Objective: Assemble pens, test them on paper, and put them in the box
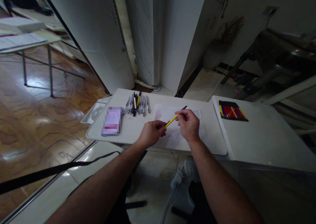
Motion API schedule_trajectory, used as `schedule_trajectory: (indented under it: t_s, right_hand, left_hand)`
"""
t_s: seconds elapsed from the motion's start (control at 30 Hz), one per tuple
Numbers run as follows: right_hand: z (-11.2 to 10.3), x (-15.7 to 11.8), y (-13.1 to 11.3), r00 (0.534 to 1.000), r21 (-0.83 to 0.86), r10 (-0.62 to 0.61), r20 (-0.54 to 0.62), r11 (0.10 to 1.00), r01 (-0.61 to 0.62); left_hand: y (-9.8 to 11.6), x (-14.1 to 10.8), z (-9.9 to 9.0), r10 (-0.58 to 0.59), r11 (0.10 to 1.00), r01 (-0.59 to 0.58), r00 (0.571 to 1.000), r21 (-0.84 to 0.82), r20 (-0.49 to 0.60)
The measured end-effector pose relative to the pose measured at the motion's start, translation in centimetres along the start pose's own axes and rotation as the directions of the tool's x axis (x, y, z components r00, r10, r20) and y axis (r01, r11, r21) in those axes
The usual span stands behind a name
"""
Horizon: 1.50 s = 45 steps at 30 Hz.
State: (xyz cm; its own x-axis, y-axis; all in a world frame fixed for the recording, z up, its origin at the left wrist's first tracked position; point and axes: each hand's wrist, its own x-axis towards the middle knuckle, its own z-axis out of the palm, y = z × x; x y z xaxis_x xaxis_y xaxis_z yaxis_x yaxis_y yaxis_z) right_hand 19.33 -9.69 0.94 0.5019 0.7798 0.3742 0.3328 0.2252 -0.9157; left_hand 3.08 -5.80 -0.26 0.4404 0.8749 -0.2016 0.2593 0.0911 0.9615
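A yellow pen (172, 120) with black ends is held slantwise above a sheet of paper (160, 111) that carries scribbled marks. The fingers of my left hand (152, 132) pinch its lower end. My right hand (189, 123) grips it close to the upper end, where the black tip points away to the right. To the left on the small table (133, 132) lies a loose bunch of pens (138, 104), most of them clear, with a few black, white or yellow. My fingers partly cover the paper.
At the table's left end is a pixelated purple packet (112, 121). A row of coloured pens (232, 111) lies on the adjoining white surface (261, 138) at right. A power strip (176, 179) with its cable rests on the floor near a shoe (191, 169).
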Motion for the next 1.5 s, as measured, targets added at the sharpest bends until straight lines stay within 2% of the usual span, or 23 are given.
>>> schedule_trajectory:
  t_s: [0.37, 0.57, 0.73, 0.87, 1.03, 1.23, 1.33, 1.5]
  right_hand:
    - [1.1, 0.2, 0.3, 1.0, 0.01, 0.014, 0.025, 1.0, -0.015]
    - [1.3, 0.3, 0.3, 0.999, 0.018, 0.008, 0.033, 1.0, -0.009]
    - [1.1, 0.4, 0.2, 0.999, 0.074, 0.032, -0.03, 0.997, -0.029]
    - [1.2, 0.3, -0.1, 0.996, 0.127, 0.067, -0.055, 0.99, -0.06]
    - [1.2, 0.2, -0.3, 0.997, 0.098, 0.064, -0.045, 0.993, -0.059]
    - [1.2, 0.1, 0.3, 0.994, 0.064, 0.108, -0.01, 0.992, -0.107]
    - [1.0, 0.3, 0.1, 0.992, 0.121, 0.126, -0.029, 0.985, -0.122]
    - [0.4, 0.8, -0.9, 0.976, 0.218, 0.215, -0.032, 0.955, -0.203]
  left_hand:
    - [-0.1, 0.0, -0.8, -0.018, 1.0, 0.018, 1.0, -0.013, -0.018]
    - [-0.9, 0.2, -1.1, 0.018, 1.0, -0.018, 1.0, 0.005, -0.015]
    - [-0.2, -0.1, -0.9, 0.025, 1.0, -0.025, 1.0, -0.007, -0.006]
    - [0.8, -0.4, -0.5, 0.031, 0.999, -0.03, 0.999, 0.044, -0.012]
    - [0.3, -0.2, -0.1, 0.077, 0.995, -0.078, 0.997, 0.059, 0.015]
    - [-0.1, 0.1, 0.1, 0.075, 0.996, -0.076, 0.997, 0.055, 0.027]
    - [0.1, 0.1, 0.2, 0.071, 0.997, -0.072, 0.997, 0.041, 0.025]
    - [0.3, 0.0, 0.3, 0.077, 0.99, -0.077, 0.997, 0.12, 0.001]
